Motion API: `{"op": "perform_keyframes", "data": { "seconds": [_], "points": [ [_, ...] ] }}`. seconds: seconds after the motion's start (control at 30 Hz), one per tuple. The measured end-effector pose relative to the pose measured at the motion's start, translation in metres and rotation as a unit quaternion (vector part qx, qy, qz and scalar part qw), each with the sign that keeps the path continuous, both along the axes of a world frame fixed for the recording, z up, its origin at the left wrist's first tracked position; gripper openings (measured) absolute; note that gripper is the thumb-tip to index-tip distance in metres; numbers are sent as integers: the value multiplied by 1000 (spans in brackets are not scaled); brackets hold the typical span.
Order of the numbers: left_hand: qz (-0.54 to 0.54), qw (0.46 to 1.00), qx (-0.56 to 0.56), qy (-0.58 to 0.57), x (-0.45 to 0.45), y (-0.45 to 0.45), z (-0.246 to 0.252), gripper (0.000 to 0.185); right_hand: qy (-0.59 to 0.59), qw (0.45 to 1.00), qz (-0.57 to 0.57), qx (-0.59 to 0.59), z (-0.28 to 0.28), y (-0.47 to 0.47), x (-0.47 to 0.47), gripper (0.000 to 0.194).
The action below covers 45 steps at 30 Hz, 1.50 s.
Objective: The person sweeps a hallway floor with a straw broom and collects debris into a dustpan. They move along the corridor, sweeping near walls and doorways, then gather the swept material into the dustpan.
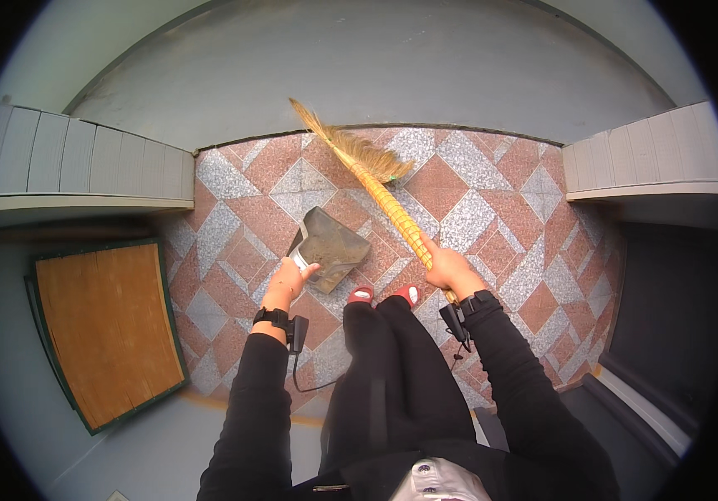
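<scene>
My right hand [450, 270] grips the yellow bound handle of a grass broom [390, 203]. The broom slants up and to the left, and its straw bristles fan out over the tiles near the far floor edge. In my left hand [290, 280] is the pale grip of a dustpan [337, 244], dull grey-brown with dirt on its surface. The dustpan sits left of my feet, its wide side turned to the right; whether it touches the floor I cannot tell. Some distance separates the bristles from the dustpan.
Red and grey patterned tiles [453, 181] make up the floor. A wooden board with a green frame [108, 332] stands at left. Light panelled walls [108, 160] flank both sides, with a grey surface [359, 69] ahead. A dark panel [666, 313] is at right.
</scene>
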<state>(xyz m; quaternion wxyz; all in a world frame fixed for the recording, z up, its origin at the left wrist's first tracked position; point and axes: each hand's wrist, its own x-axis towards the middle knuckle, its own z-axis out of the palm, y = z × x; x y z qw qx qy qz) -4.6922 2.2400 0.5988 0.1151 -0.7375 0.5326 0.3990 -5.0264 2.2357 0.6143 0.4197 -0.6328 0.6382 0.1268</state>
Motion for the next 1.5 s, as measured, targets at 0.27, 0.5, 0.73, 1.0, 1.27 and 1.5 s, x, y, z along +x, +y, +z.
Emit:
{"op": "perform_keyframes", "data": {
  "seconds": [0.27,0.5,0.73,1.0,1.27,1.5],
  "points": [
    [39,999,21,-11,12,20,-1,78,-345,865,-242,272,8,101,54,89],
    [71,997,4,10,28,45,11,75,-120,989,-69,49,91,90,32,81],
    [132,990,-26,28,90,100,25,67,3,997,49,-52,24,-33,113,78],
    [177,984,-26,3,149,140,5,62,-82,993,35,81,-54,1,202,82],
    [116,992,21,-38,173,144,1,67,-225,949,107,192,31,91,131,82],
    [228,973,-24,13,177,147,-7,63,-30,994,34,103,140,126,36,64]
  ]
}}
